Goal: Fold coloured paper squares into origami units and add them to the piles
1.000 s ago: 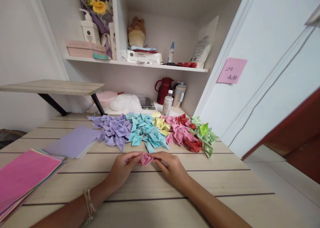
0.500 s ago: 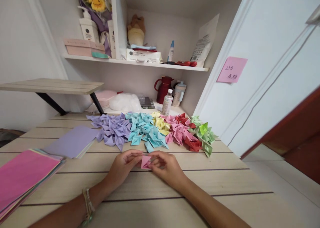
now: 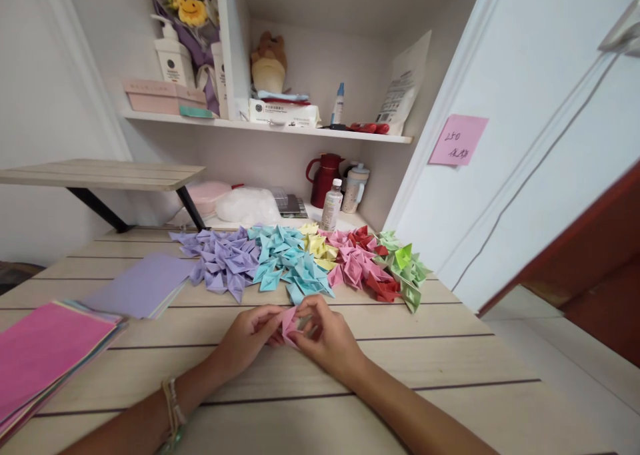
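Between slightly parted fingers (image 3: 269, 328), pink paper (image 3: 288, 324)

"What carries everything?"
"A pale wood-grain tabletop (image 3: 410, 415) crossed by dark straight grooves."
"And towards its far edge?"
"Heaps of pointed folded paper: purple pieces (image 3: 227, 262), then sky-blue pieces (image 3: 306, 274), yellow pieces (image 3: 320, 248), pink pieces (image 3: 357, 265) mixed with red pieces (image 3: 383, 288), and green pieces (image 3: 411, 275) rightmost."
"On the left?"
"A stack of flat paper sheets (image 3: 50, 348), bright pink uppermost; beside it, flat purple paper sheets (image 3: 143, 282); behind, a raised wood-grain stand (image 3: 107, 174) on black legs."
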{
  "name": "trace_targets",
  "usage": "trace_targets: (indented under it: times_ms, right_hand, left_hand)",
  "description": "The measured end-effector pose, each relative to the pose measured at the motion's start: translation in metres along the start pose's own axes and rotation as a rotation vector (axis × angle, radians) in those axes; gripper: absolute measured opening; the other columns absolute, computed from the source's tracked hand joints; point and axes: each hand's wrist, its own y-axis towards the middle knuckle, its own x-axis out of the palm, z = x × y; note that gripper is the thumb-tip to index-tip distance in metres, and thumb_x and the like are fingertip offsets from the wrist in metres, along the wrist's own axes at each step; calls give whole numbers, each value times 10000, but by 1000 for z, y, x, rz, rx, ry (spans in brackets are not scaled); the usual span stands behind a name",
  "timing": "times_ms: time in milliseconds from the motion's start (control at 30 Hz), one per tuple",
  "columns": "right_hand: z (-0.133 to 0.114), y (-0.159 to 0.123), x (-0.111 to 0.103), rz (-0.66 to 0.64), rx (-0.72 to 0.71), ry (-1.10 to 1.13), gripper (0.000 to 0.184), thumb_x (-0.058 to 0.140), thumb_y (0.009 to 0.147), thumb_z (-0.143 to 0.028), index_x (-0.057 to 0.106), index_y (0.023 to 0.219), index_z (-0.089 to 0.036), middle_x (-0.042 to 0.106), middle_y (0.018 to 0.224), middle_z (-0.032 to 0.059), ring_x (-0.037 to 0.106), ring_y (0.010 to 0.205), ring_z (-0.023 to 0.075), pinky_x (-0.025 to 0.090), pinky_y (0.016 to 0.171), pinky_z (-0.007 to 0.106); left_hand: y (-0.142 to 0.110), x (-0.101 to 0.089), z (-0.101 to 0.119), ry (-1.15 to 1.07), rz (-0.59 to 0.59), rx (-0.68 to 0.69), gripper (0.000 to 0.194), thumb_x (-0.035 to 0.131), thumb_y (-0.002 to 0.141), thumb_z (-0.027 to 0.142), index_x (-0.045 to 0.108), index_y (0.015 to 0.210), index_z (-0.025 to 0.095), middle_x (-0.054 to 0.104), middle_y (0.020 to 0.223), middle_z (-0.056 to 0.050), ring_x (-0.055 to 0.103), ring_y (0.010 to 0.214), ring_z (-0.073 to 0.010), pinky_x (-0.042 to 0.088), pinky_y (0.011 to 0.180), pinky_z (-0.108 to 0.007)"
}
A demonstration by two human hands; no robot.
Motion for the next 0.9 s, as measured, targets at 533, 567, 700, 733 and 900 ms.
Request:
trace_targets:
  times_ms: [533,567,700,733,900]
  right_hand:
    - [-3,4,3,86,-86,-128,186,620,724,-192,565,900,-215,660,821,14,611,715,138,473,596,216]
    - [-3,4,3,86,-90,-114,172,620,731,-193,583,898,-213,663,826,16,612,723,140,475,600,218]
    - [-2,5,2,81,-109,-72,130,659,749,-243,671,875,-216,694,799,24,619,693,152,478,632,243]
    - [-2,5,2,89,-112,-69,115,672,746,-263,689,850,-218,698,772,24,618,674,155,475,634,249]
    - [-2,5,4,146,-100,-33,72,694,730,-277,722,752,-213,692,686,27,609,625,159,461,605,250]
  left_hand:
    - [2,0,-4,-46,-30,-21,378,570,779,426,653,1053,180,721,858,-66,651,688,-176,520,622,-261]
    - [3,0,-4,-48,-28,-25,381,568,780,429,651,1058,182,722,868,-68,652,688,-176,520,616,-258]
    - [3,-1,-5,-60,-15,-36,374,573,778,433,654,1053,192,727,848,-59,658,683,-169,519,614,-245]
    - [3,-1,-5,-67,-15,-36,370,576,776,432,656,1049,195,727,842,-56,660,688,-169,519,619,-244]
    - [3,-1,-4,-79,-25,-39,378,580,774,430,651,1048,181,724,851,-66,662,706,-175,526,623,-247]
